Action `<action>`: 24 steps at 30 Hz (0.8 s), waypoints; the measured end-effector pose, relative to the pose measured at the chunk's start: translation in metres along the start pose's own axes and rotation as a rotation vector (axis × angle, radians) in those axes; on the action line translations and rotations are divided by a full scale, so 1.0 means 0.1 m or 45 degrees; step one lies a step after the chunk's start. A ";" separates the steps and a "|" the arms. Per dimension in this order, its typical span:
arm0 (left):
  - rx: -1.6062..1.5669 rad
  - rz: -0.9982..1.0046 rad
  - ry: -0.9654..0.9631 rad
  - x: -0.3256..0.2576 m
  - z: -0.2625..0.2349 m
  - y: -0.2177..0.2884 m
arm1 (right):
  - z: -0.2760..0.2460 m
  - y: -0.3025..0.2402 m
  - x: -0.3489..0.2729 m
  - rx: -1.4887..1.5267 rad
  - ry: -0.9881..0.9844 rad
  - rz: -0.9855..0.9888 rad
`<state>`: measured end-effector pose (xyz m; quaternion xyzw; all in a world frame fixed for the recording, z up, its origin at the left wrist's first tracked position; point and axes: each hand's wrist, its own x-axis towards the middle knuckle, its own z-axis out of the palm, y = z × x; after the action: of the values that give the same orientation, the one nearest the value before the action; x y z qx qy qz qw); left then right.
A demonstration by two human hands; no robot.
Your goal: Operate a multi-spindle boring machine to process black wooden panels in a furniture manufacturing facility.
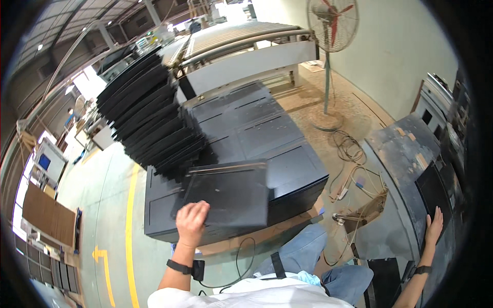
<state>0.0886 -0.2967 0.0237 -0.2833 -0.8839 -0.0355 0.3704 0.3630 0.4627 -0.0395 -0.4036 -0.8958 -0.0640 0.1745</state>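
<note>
My left hand [191, 219] is closed on the near left edge of a flat black panel [231, 195]. The panel is tilted over the front of a low stack of large dark panels [241, 136], and whether it touches them I cannot tell. On the far right, my right hand [435, 225] has its fingers stretched out at the near edge of another black panel [433, 189]. That second panel lies on a worn grey-black bench [400, 159]. Just beyond the left-hand panel rises a tall, leaning pile of black panels [154, 108].
A roller conveyor [246, 38] runs behind the stacks. At the back right stands a fan [333, 23] on a pole. Loose cables [349, 149] lie on the floor between stack and bench. Yellow floor lines [131, 226] pass on the left, beside a brown board stack [49, 215].
</note>
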 end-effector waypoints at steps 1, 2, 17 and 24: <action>0.108 -0.084 -0.037 -0.18 0.04 -0.21 | 0.02 -0.12 -0.03 0.038 0.068 -0.083; 0.169 -0.161 -0.075 -0.35 0.11 -0.42 | 0.03 -0.25 -0.06 0.073 0.137 -0.157; -0.115 -0.385 -0.071 -0.53 1.25 -0.71 | -2.17 -0.51 -2.52 -0.048 0.167 0.364; -1.519 0.447 -0.207 1.36 1.06 2.99 | -2.88 -0.42 -4.45 -0.402 -0.307 1.530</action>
<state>0.1018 0.0472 -0.0049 -0.5839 -0.6776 -0.4398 0.0803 0.6795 0.0494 0.0674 -0.8615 -0.5060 -0.0403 0.0160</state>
